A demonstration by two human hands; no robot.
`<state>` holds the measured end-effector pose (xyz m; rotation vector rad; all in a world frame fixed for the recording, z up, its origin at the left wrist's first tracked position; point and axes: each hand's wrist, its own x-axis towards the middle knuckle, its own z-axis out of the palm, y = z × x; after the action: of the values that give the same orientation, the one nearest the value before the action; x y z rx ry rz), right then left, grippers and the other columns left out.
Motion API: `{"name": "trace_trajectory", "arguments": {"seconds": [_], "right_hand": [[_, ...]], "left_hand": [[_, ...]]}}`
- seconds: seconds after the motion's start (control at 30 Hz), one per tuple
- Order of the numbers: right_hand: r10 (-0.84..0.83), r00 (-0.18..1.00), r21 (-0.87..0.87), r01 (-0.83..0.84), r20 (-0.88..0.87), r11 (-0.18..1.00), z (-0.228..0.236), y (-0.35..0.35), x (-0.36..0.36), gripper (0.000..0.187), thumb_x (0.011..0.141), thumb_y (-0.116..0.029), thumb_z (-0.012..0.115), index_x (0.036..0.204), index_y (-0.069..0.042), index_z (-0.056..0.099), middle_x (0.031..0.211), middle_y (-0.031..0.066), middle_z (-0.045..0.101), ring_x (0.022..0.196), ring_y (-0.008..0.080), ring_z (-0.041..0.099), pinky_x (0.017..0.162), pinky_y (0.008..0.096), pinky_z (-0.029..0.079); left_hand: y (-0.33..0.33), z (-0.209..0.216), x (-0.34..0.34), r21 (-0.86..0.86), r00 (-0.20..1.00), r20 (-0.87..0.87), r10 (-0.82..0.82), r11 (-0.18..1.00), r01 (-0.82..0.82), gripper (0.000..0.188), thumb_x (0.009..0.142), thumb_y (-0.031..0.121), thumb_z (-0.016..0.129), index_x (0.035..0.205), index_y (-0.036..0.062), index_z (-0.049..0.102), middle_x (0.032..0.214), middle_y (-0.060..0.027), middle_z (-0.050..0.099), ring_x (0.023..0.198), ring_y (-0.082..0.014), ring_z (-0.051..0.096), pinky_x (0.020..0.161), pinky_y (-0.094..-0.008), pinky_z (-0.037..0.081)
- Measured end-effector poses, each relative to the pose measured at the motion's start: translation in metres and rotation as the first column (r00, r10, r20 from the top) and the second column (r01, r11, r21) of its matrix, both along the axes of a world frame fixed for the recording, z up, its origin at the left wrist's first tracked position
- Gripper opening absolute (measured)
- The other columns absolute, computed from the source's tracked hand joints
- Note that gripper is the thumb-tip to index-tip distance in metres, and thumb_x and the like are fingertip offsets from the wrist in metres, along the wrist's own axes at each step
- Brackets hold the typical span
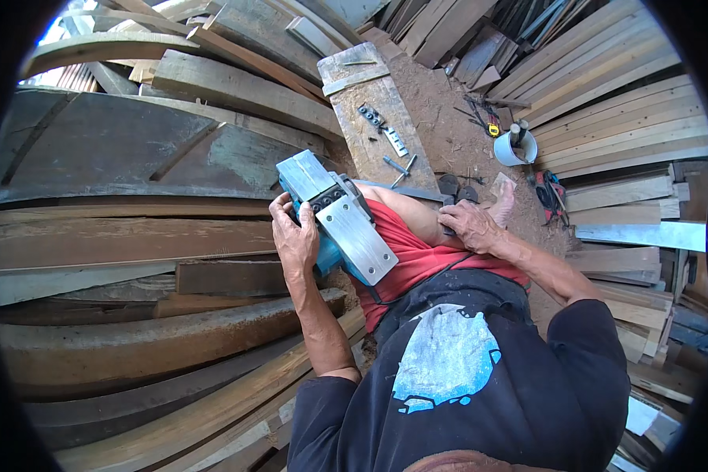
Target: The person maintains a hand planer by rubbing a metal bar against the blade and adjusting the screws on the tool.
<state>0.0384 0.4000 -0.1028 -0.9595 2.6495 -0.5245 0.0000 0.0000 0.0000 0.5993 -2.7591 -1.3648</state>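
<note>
Teal-and-metal electric planer (pixel 350 236) lies sole up across the lap, over red shorts (pixel 413 271), near the left thigh. Left hand (pixel 297 240) grips its outer side: thumb on the near face, fingers bent around the casing, tips partly hidden. Right hand (pixel 476 228) at the bared leg, fingers curled close together, pinching a small dark piece (pixel 448 230); kind unclear. A narrow grey metal strip (pixel 405 191) spans from beside the planer toward the right hand; cannot tell whether it touches either.

Beyond the knees, a worn wooden board (pixel 350 145) on the sawdust-strewn ground. Wooden slat (pixel 355 80) across its far end; dark row of small fittings (pixel 369 116) around mid-length, pale metal bar (pixel 396 141) just beside, nearer the right edge. T-handled wrench (pixel 405 171) by the near right corner.

Right of the board: white bucket (pixel 517 149) with handles standing in it; yellow-and-black tape measure (pixel 493 129) just beside. Stacked timber (pixel 126 244) along the left.
</note>
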Motion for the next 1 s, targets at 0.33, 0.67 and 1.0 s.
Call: {"name": "trace_trajectory", "arguments": {"seconds": [0.33,0.67,1.0], "right_hand": [[-0.486,0.848,-0.467,0.525,0.213,0.712,0.070,-0.004,-0.027,0.016,0.101,-0.009,0.062,0.114,-0.005,0.071,0.100,0.0163,0.077,0.089,0.0332,0.076,0.081,0.0403,0.057],[-0.481,0.846,-0.668,0.497,0.231,0.554,0.164,-0.065,0.022,0.022,0.107,-0.013,0.060,0.122,0.001,0.067,0.103,0.0128,0.079,0.088,0.0183,0.077,0.081,0.0323,0.058],[-0.378,0.862,-0.703,0.497,0.337,0.508,0.149,-0.090,0.029,0.024,0.107,-0.016,0.063,0.122,0.003,0.066,0.108,0.0161,0.078,0.091,0.0195,0.077,0.080,0.0332,0.061]], "left_hand": [[0.009,-0.007,0.012,-0.140,0.967,-0.253,-0.023,0.990,-0.013,0.039,0.101,0.014,0.058,0.138,0.0020,0.056,0.127,-0.0193,0.064,0.120,-0.0365,0.058,0.107,-0.0494,0.046],[0.013,0.002,0.020,-0.304,0.887,-0.437,-0.146,0.953,0.007,0.025,0.087,-0.003,0.056,0.103,0.0052,0.074,0.125,-0.0142,0.067,0.112,-0.0328,0.058,0.100,-0.0454,0.047],[0.005,-0.001,0.020,-0.232,0.884,-0.445,-0.140,0.972,0.037,0.027,0.085,-0.004,0.055,0.103,0.0039,0.073,0.123,-0.0144,0.068,0.112,-0.0325,0.059,0.100,-0.0455,0.048]]}}
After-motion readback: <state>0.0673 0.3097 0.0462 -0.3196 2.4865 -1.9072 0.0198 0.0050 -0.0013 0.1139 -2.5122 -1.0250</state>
